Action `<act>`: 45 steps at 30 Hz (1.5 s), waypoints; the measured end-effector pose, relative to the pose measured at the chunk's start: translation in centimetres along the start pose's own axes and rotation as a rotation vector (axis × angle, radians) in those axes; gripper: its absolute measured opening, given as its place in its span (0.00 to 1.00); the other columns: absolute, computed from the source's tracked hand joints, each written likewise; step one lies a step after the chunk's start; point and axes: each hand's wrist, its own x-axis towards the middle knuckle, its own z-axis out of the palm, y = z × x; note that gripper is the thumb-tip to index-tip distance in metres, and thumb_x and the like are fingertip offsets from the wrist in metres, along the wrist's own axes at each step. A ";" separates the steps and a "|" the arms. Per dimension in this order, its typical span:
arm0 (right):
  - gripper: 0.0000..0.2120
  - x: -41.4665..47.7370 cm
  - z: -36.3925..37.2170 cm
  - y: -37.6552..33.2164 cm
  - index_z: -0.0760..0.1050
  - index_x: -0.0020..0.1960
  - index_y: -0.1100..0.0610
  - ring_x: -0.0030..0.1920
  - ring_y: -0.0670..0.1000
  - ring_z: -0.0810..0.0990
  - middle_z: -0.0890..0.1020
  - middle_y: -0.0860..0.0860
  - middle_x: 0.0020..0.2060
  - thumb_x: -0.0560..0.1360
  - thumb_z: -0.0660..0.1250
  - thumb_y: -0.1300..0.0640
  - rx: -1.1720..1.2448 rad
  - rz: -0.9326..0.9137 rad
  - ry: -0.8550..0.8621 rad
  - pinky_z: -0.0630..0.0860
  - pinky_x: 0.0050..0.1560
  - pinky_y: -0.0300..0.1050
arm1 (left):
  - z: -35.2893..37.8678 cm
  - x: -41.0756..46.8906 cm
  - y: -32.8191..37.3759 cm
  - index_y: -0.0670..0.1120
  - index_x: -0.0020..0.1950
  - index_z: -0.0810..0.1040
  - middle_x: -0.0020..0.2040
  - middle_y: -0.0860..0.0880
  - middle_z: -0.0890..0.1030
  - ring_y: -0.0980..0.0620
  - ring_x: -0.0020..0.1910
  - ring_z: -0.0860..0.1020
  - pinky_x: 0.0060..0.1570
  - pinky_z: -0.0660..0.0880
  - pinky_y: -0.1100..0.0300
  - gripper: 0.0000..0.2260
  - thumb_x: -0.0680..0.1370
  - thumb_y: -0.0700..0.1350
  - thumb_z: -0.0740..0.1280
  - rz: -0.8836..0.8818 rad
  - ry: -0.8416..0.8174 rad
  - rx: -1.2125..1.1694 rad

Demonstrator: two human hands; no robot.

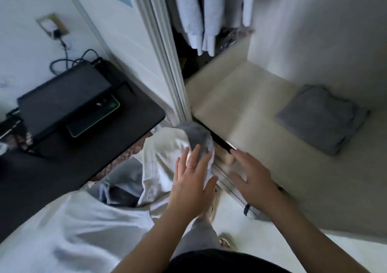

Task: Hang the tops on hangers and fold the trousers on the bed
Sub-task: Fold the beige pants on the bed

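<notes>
Risk: clothes pile looks tangled at bed edge; tugging one top may drag the rest to the floor.
L hand: grip open, fingers spread, over pile; contact unclear (blur).
R hand: grip open, empty, nr wardrobe shelf.
Elsewhere: folded grey item on shelf; hung clothes above.

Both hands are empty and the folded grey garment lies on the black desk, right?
Wrong spot: the head view shows the folded grey garment on the pale wardrobe shelf. The left hand and right hand indeed hold nothing.
</notes>
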 end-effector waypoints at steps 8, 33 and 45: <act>0.30 0.4 5.3 -5.0 0.59 0.79 0.45 0.69 0.33 0.60 0.66 0.39 0.72 0.80 0.66 0.50 0.219 -0.052 -0.268 0.63 0.71 0.42 | -3.7 -8.6 -4.0 0.47 0.72 0.71 0.77 0.47 0.67 0.43 0.76 0.64 0.73 0.66 0.42 0.23 0.79 0.52 0.68 -0.271 0.302 -0.052; 0.36 3.0 2.0 -13.7 0.58 0.78 0.39 0.74 0.35 0.64 0.67 0.36 0.73 0.75 0.70 0.43 0.270 -0.260 -0.223 0.63 0.75 0.40 | -16.6 -5.2 -5.0 0.35 0.49 0.83 0.41 0.41 0.82 0.44 0.40 0.80 0.44 0.77 0.50 0.12 0.68 0.40 0.72 -0.614 0.141 -1.167; 0.39 0.2 9.9 -31.7 0.54 0.77 0.30 0.80 0.42 0.48 0.56 0.38 0.80 0.73 0.72 0.39 -0.155 -0.868 -0.682 0.45 0.79 0.52 | -25.7 -24.2 -10.7 0.38 0.45 0.82 0.43 0.48 0.81 0.52 0.45 0.77 0.45 0.73 0.60 0.14 0.69 0.37 0.57 -0.478 0.673 -0.782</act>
